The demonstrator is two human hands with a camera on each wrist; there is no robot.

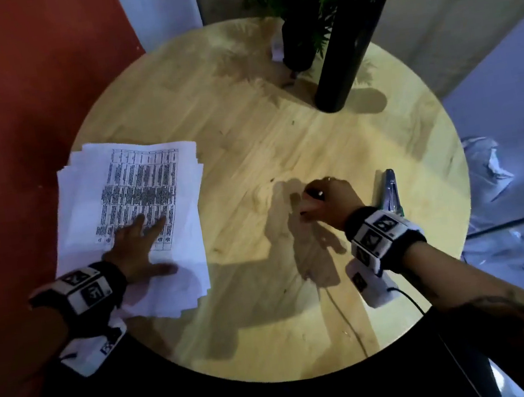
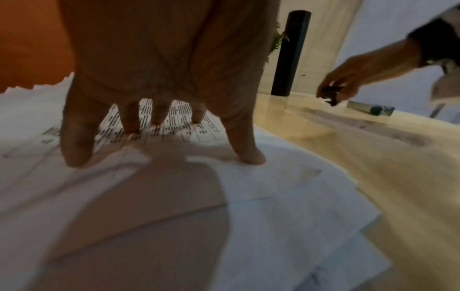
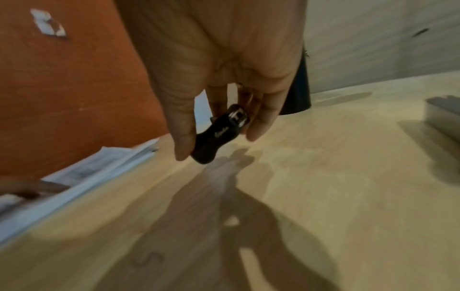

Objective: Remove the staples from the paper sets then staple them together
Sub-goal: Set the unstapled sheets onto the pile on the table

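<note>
A fanned stack of white papers lies at the left of the round wooden table, a printed grid sheet on top. My left hand presses flat on it with fingers spread. My right hand hovers above the table's middle and pinches a small black staple remover. A silver stapler lies just right of that hand.
A tall black cylinder and a potted green plant stand at the table's far side. An orange wall is to the left. Crumpled pale sheeting lies off the right edge. A cable crosses the near edge.
</note>
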